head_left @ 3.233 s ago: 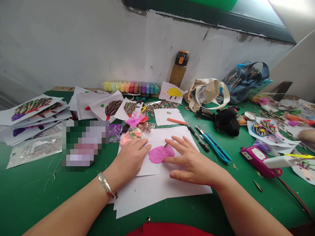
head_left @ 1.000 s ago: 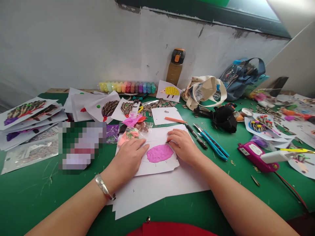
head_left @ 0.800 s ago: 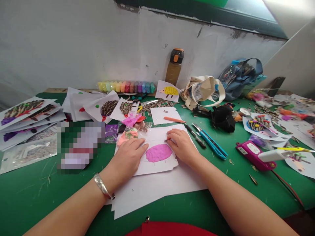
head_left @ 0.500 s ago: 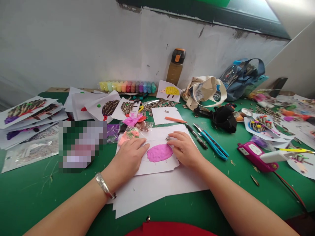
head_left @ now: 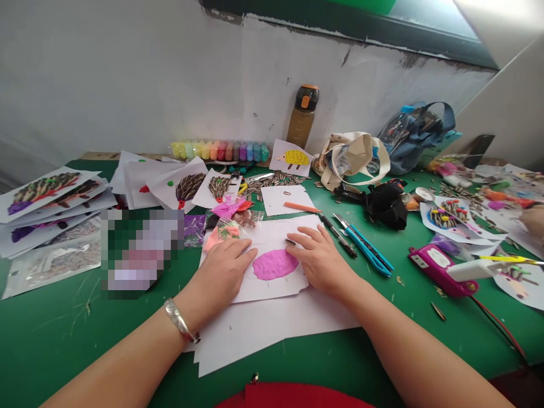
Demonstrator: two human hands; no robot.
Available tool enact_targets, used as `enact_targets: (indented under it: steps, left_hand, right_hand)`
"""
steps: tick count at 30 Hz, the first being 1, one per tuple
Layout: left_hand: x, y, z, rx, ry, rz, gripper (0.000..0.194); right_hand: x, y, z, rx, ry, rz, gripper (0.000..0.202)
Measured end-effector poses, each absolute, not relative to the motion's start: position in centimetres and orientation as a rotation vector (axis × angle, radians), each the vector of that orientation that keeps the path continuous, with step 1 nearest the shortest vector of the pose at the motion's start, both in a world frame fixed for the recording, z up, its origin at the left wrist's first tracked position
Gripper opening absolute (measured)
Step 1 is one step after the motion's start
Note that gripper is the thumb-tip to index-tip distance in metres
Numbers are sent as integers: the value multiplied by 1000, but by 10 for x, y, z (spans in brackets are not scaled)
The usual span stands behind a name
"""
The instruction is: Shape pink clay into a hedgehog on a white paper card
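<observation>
A pink clay oval [head_left: 275,264] lies pressed flat on a white paper [head_left: 263,292], with short pencil lines below it. My left hand [head_left: 225,266] rests flat on the paper's left side, fingers extended, the thumb near the clay's left edge. On the right, my right hand [head_left: 321,258] has its fingers spread over the paper, the lower ones beside the clay's right edge. A dark sunflower seed [head_left: 290,242] shows by its fingertips, just above the clay; no finger is closed around it.
An orange pen [head_left: 301,208], a black pen [head_left: 335,233] and a blue cutter [head_left: 368,246] lie beyond my right hand. A magenta glue gun [head_left: 442,270] sits at the right. Seeds [head_left: 276,179], a bottle [head_left: 302,116] and bags stand behind. At the far right edge, part of another person's hand shows.
My right hand's fingers have spread apart around the seed, which they were bent close to before. My left hand has stayed in place. A blurred hand has appeared at the far right edge.
</observation>
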State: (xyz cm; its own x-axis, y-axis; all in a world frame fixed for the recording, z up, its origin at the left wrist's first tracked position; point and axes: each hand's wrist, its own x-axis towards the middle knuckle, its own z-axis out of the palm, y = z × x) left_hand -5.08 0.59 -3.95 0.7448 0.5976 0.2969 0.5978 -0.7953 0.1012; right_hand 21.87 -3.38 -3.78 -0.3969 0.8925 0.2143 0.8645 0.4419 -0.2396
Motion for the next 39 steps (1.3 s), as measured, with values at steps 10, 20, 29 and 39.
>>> enact_targets:
  steps: [10, 20, 29, 39]
  left_hand:
    - [-51, 5, -39, -2945, -1043, -509, 37]
    - [-52, 6, -41, -2929, -1039, -469, 38]
    - [-51, 5, -41, -2933, -1046, -517, 37]
    - [-51, 5, -39, -2950, -1032, -522, 36]
  right_hand:
    - [218, -32, -37, -1488, -2353, 241, 54]
    - [224, -27, -43, -1470, -2267, 345, 57]
    - [222, -27, -39, -1462, -2222, 421, 63]
    - [220, -29, -39, -1499, -2204, 479, 67]
